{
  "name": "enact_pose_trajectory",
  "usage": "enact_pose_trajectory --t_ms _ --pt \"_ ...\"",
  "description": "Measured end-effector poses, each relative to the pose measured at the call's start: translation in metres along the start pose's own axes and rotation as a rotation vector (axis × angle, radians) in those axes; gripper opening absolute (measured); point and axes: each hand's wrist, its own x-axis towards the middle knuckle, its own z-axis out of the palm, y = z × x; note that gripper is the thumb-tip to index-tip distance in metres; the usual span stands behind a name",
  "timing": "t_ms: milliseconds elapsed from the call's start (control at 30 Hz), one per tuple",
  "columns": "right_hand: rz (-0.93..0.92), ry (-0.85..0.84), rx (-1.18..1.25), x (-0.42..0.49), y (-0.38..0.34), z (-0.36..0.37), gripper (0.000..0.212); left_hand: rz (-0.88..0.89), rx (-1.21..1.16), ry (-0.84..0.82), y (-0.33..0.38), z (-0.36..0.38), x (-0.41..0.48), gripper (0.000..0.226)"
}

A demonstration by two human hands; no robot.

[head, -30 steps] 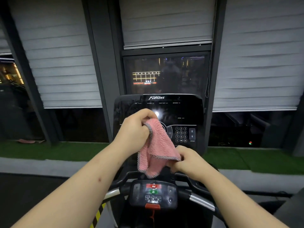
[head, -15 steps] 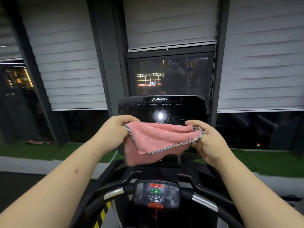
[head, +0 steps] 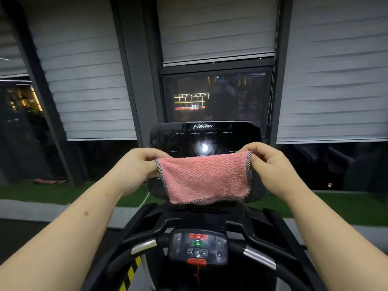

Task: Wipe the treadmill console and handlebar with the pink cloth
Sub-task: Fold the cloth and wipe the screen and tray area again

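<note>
The cloth (head: 204,177) — pink, waffle-textured, grey-edged — hangs spread flat at centre frame, covering the lower half of the black console (head: 205,137); the handlebar (head: 259,258) curves across the bottom.

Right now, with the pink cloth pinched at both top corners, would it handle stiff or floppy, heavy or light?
Probably floppy: the pink cloth hangs limp between the left hand and right hand, lower edge sagging. Likely light: corner pinches carry it. Its nubby weave may drag on the glossy console.
</note>
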Motion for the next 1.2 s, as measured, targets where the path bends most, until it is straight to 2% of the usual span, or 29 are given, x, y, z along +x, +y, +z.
enact_pose_trajectory --t_ms 133,267,500,700,833,933,1000,1067,1133,1200 --pt "0.037 -0.016 0.000 0.005 0.003 0.005 0.027 0.030 0.092 0.103 0.000 0.009 0.003 0.028" --pt "0.072 -0.010 0.039 0.012 0.007 0.004 0.025 0.030 0.096 0.147 -0.001 0.016 0.006 0.032" --pt "0.162 -0.001 0.037 0.018 -0.001 0.014 0.021 -0.059 0.023 0.214 0.009 0.034 0.008 0.024" --pt "0.124 -0.033 -0.031 0.019 -0.027 0.052 0.021 -0.057 -0.012 0.232 0.030 0.079 0.006 0.020" --pt "0.106 -0.097 0.067 0.013 -0.036 0.073 0.021 -0.024 0.017 0.265 0.038 0.096 0.001 0.009" --pt "0.134 -0.114 0.235 0.008 -0.039 0.078 0.029 -0.052 -0.038 0.300 0.040 0.094 -0.005 0.009" --pt "0.129 -0.168 0.299 0.006 -0.036 0.079 0.037 -0.085 -0.112 0.285 0.041 0.090 -0.009 0.011" --pt "0.091 -0.210 0.233 0.004 -0.035 0.080 0.048 -0.101 -0.193 0.227 0.044 0.085 -0.011 0.012" --pt "0.069 -0.181 0.099 0.002 -0.038 0.083 0.055 -0.088 -0.223 0.151 0.045 0.081 -0.012 0.027" --pt "0.068 -0.093 0.049 0.003 -0.042 0.087 0.049 -0.037 -0.136 0.075 0.043 0.077 -0.014 0.040"
